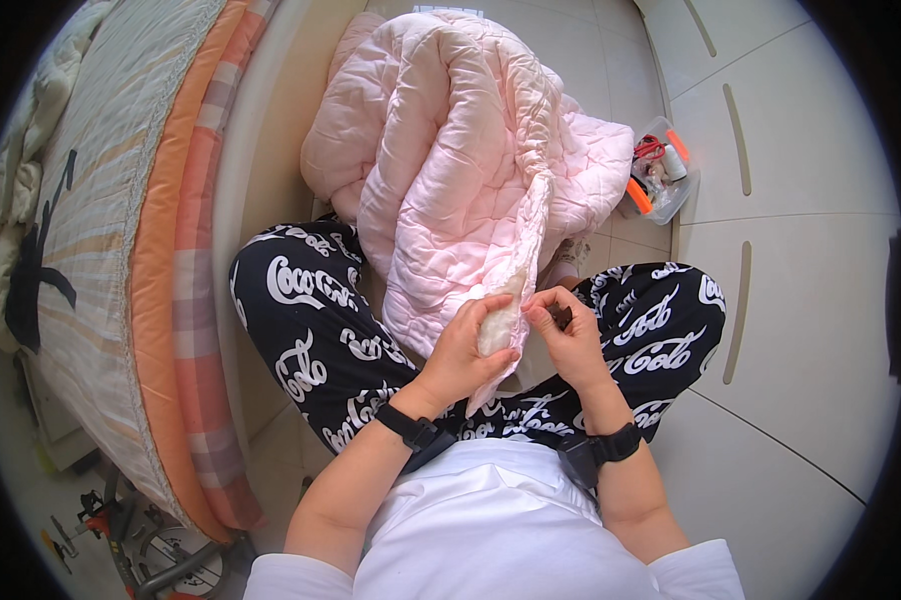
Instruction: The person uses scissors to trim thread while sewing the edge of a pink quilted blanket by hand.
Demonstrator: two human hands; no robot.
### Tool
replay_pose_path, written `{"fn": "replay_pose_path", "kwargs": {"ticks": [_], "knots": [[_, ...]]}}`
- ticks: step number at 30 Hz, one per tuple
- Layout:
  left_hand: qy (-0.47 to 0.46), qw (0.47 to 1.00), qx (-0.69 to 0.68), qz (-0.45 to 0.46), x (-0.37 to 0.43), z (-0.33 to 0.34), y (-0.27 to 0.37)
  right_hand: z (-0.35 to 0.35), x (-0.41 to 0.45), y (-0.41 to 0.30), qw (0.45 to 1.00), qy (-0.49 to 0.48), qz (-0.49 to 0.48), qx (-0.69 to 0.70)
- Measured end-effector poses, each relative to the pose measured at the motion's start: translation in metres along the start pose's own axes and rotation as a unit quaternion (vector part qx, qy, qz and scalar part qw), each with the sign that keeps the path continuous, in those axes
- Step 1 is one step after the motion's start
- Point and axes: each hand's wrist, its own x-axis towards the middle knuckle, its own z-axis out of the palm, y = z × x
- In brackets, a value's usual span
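Observation:
A pink quilted comforter [450, 225] is heaped on the floor before me, its near end drawn up between my bent knees. Along its edge a seam gapes, and white filling [500, 326] shows through. My left hand [465, 345] grips the fabric beside this gap, thumb below and fingers above. On the other side of the edge, my right hand [574, 337] has its thumb and index finger pinched close to the cloth. A small dark brown object [563, 316] sits within its curled fingers, mostly hidden; I cannot tell what it is. Any needle or thread is too small to see.
To the right of the comforter stands a clear plastic box [675, 202] with orange clips, holding red-handled scissors [649, 147] and a white thread spool [674, 163]. White cabinet fronts [803, 165] line the right side. A bed with layered bedding [162, 262] borders the left.

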Motion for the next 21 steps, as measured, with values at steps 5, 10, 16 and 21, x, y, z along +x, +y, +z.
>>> {"fn": "replay_pose_path", "kwargs": {"ticks": [5, 10, 16, 21], "knots": [[0.0, 1.0, -0.001, 0.007, 0.0, 0.001, 0.0, 0.003, -0.001, 0.001, 1.0, 0.004, -0.015, -0.019], [0.002, 1.0, -0.002, 0.004, -0.001, -0.001, 0.001, -0.001, -0.005, -0.004, 0.988, -0.032, 0.064, 0.138], [0.014, 0.982, -0.171, -0.085, -0.002, 0.005, -0.004, -0.014, -0.008, -0.008, 0.96, -0.047, 0.13, 0.242], [0.028, 0.99, -0.123, -0.063, -0.003, 0.004, -0.004, -0.014, -0.01, -0.002, 0.939, 0.011, 0.149, 0.311]]}}
